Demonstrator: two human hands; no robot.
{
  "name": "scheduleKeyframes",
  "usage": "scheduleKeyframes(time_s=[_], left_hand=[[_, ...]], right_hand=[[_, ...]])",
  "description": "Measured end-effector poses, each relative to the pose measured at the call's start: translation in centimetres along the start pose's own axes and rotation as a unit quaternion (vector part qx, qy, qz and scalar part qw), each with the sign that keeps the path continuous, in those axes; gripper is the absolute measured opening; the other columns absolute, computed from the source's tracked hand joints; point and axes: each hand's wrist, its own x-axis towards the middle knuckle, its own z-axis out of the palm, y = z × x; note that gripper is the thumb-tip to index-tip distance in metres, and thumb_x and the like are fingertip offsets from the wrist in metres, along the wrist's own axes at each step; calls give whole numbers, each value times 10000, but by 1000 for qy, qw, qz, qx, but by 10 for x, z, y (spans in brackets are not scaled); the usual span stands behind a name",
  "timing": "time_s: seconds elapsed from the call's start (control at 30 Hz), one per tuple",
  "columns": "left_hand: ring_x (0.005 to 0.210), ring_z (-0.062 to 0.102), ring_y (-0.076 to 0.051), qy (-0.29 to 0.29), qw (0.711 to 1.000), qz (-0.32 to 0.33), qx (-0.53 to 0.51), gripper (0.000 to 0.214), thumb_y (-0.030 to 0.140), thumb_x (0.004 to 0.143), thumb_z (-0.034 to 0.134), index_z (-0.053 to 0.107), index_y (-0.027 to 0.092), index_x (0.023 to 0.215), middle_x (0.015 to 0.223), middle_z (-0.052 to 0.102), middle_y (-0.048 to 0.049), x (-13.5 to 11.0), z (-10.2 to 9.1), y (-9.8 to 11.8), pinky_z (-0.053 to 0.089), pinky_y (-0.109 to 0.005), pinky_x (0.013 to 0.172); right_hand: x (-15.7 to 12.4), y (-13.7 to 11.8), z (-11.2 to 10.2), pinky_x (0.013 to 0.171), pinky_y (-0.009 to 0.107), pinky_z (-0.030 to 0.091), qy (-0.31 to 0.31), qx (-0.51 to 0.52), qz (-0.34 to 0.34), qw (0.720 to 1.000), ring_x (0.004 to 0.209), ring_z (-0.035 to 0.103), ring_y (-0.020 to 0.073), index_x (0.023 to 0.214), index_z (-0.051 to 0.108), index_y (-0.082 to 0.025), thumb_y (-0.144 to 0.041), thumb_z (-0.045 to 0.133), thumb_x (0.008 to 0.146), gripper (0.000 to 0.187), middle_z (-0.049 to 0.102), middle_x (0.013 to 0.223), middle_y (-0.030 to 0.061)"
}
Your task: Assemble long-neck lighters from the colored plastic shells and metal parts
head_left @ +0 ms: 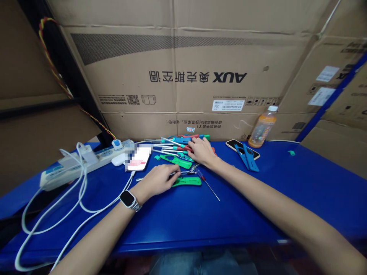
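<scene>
Curling the left hand (163, 178) narrow at the left end of a green casing (190, 181), but cannot tell whether pinching it. Reaching with the right hand (202, 151) onto piled lighters (182, 141), cannot tell whether closed on any. Beside the casing, on the blue table (243, 217), see a screwdriver (202, 175); farther right, a blue casing (249, 158) overlapping a phone (231, 144), near an orange drink bottle (261, 129).

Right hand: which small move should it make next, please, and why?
Perhaps the right hand should draw one piece from the pile of coloured pieces, because it is at that pile, while the left hand is over the left end of the nearer green casing.
</scene>
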Motion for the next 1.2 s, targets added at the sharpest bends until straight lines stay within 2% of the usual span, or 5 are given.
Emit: scheduleKeyframes(time_s=[0.13,0.4,0.7,0.97,1.2], left_hand=[[687,605,-186,1,1000,-5,6,260,340,998,397,597,219,883,834,689,-31,0,0,1,351,-269,615],[705,613,-187,-5,1000,-11,1,287,360,1005,388,609,220,887,848,696,-31,0,-2,1,359,-269,628],[688,610,-189,-5,1000,-9,7,305,368,1007,377,614,218,887,835,696,-37,0,-1,0,359,-271,621],[686,615,-190,-9,1000,-9,0,310,365,1006,381,620,214,880,819,688,-38,1,-2,0,368,-270,619],[688,611,-187,4,1000,-5,-3,288,353,998,403,616,212,865,819,682,-36,0,-1,-1,366,-274,622]], right_hand=[[0,0,0,818,389,323,-3,14,29,999,980,571,287,1002,661,-153,-272,526,919,198,653,1081,160],[-4,16,-3,830,390,294,3,18,-34,999,1027,505,282,971,685,-163,-329,559,926,213,625,1060,134],[8,15,-11,833,408,284,-3,-17,-85,996,1006,499,284,1002,699,-147,-244,491,957,234,625,1058,149],[9,21,-6,834,411,299,-24,-1,-46,999,1015,513,287,1046,727,-171,-254,484,958,272,657,1070,139],[-8,14,-7,897,413,330,37,104,-2,994,1076,524,273,1079,701,-179,-191,517,896,259,670,1128,117]])
